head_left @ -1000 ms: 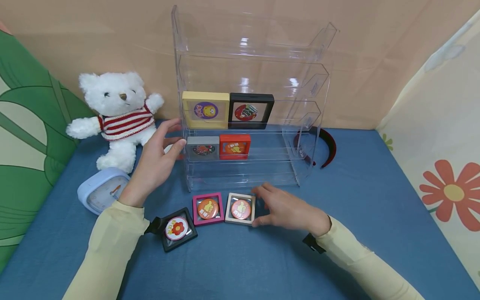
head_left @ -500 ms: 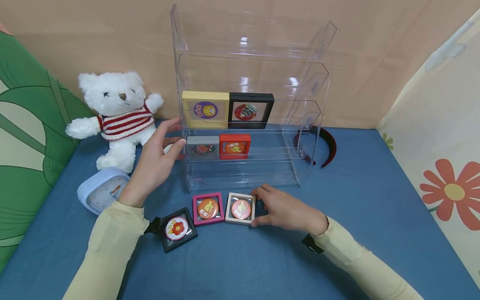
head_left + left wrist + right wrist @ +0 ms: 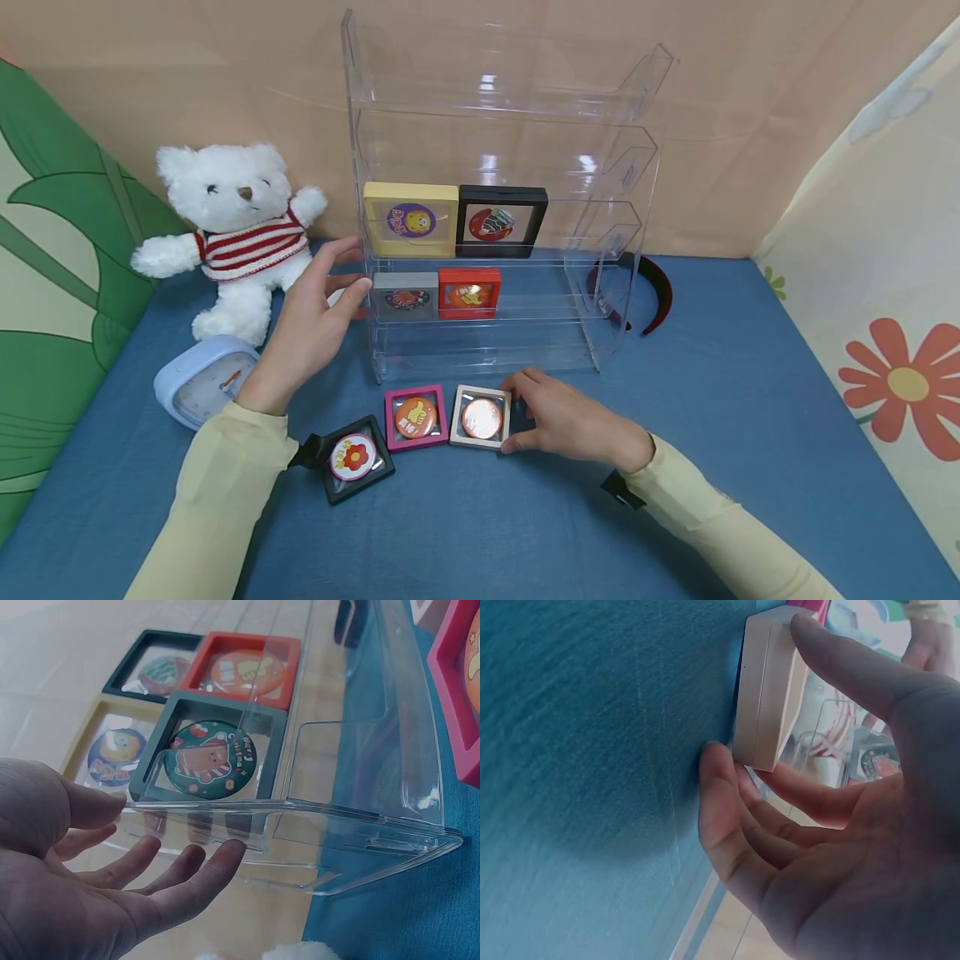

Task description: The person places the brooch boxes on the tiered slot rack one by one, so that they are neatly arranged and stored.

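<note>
My right hand [image 3: 517,412] pinches the right edge of a cream frame [image 3: 480,417] holding a round badge, on the blue cloth in front of a clear acrylic shelf [image 3: 495,108]. In the right wrist view the thumb lies on the cream frame [image 3: 769,690] and the fingers [image 3: 720,795] sit at its other side. My left hand [image 3: 345,271] rests open against the shelf's left wall, thumb at its front edge. The left wrist view shows straight fingers [image 3: 187,870] beside the acrylic wall [image 3: 360,847]. A pink frame [image 3: 416,417] and a black flower-badge frame [image 3: 354,457] lie left of the cream one.
The shelf holds a yellow frame [image 3: 411,219], a black frame [image 3: 501,222], a grey frame [image 3: 406,296] and a red frame [image 3: 469,292]. A white teddy bear [image 3: 240,225] and a blue clock [image 3: 198,383] sit at the left. A red headband [image 3: 652,287] lies behind the shelf's right side.
My right hand's fingers have closed on the cream frame's edge, and its badge now catches glare as if tipped slightly. The left hand has not moved.
</note>
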